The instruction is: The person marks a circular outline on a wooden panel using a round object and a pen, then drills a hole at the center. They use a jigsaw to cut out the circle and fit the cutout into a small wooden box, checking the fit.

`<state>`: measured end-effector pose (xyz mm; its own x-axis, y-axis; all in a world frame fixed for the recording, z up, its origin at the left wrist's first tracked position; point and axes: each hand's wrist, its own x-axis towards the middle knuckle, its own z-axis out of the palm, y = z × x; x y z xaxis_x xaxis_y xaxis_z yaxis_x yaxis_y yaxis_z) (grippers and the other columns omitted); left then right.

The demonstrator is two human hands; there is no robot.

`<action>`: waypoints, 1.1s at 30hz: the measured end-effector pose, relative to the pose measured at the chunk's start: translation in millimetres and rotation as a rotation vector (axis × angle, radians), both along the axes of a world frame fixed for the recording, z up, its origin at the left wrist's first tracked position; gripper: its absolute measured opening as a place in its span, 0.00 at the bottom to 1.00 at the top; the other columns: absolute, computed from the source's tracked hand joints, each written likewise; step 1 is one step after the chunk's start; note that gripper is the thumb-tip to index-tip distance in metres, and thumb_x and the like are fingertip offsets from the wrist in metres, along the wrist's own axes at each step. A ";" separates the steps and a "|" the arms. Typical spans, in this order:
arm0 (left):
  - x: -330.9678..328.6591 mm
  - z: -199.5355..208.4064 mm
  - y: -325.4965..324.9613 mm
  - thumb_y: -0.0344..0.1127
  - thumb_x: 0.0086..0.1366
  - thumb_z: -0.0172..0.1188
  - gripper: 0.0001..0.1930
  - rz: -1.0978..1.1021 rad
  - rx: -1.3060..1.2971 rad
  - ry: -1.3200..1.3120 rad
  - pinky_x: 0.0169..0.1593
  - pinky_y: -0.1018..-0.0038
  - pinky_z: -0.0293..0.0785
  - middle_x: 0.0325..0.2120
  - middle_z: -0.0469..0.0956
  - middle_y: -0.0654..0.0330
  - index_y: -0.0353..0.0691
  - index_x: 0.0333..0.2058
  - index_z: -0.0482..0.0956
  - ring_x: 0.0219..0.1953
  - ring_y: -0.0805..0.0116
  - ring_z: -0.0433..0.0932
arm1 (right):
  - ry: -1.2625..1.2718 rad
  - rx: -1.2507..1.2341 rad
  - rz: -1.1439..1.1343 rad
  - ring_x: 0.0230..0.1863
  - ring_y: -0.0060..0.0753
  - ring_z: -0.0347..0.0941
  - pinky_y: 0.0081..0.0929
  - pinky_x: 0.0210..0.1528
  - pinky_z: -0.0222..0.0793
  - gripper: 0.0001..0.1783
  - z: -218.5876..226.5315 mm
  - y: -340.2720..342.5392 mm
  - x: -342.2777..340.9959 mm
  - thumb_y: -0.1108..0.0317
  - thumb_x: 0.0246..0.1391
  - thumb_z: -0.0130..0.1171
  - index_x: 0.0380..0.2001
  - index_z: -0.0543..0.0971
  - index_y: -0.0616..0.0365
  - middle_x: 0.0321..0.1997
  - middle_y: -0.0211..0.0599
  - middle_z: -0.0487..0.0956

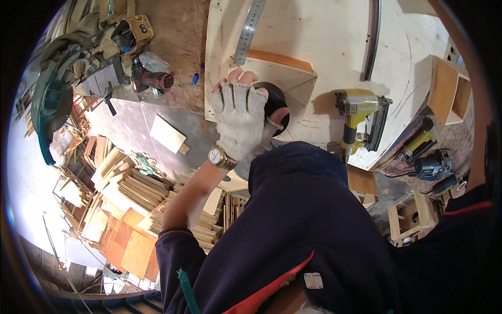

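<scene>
My left hand (pixel 238 112), in a pale knitted glove with bare fingertips and a watch at the wrist, is closed around a black round piece (pixel 274 99). The thumb lies on its near side; the fingers reach over its far left, so much of it is hidden. Just beyond is a pale wooden piece (pixel 293 78) with an orange-brown edge. A steel ruler (pixel 248 34) lies past my fingertips. To the right, a yellow nail gun (pixel 361 120) rests on the pale board (pixel 324 31). My right arm (pixel 465 57) rises along the right rim, its hand out of frame.
A dark metal strip (pixel 372 39) lies on the board. On the left are a red-black cordless drill (pixel 151 78) and a green circular saw (pixel 55 102). Stacked wood strips (pixel 138 193) fill the lower left. At right stand an open wooden box (pixel 449 91) and another power tool (pixel 434 167).
</scene>
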<state>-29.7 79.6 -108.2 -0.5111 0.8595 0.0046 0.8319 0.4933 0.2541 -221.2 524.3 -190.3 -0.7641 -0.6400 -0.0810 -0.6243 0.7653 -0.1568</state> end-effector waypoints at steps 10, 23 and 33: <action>-4.5 -0.2 5.7 0.47 0.58 0.73 0.23 -0.043 0.131 -0.016 0.44 0.55 0.70 0.37 0.75 0.52 0.39 0.39 0.73 0.40 0.47 0.74 | 0.156 0.054 -0.444 0.38 0.55 0.82 0.52 0.41 0.78 0.11 8.7 -45.7 67.0 0.59 0.56 0.59 0.38 0.82 0.50 0.33 0.46 0.84; -6.1 -18.9 3.4 0.53 0.64 0.65 0.22 -0.076 0.270 0.139 0.48 0.56 0.71 0.41 0.79 0.56 0.41 0.46 0.79 0.46 0.52 0.77 | -0.388 -1.370 -1.291 0.36 0.23 0.73 0.23 0.43 0.74 0.44 45.4 -333.9 350.5 0.74 0.45 0.64 0.71 0.69 0.50 0.44 0.34 0.76; -15.1 -9.4 3.2 0.55 0.67 0.60 0.20 -0.077 0.219 -0.176 0.48 0.52 0.76 0.40 0.79 0.49 0.44 0.42 0.79 0.47 0.44 0.80 | -0.286 -0.910 -1.467 0.28 0.38 0.85 0.37 0.34 0.80 0.27 44.6 -352.3 327.9 0.58 0.41 0.76 0.46 0.83 0.56 0.29 0.44 0.86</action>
<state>-44.8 82.9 -117.7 -0.4537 0.8842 0.1116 0.7984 0.3476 0.4916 106.7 172.0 -145.7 -0.7283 0.5928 -0.3439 0.5646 0.2346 -0.7913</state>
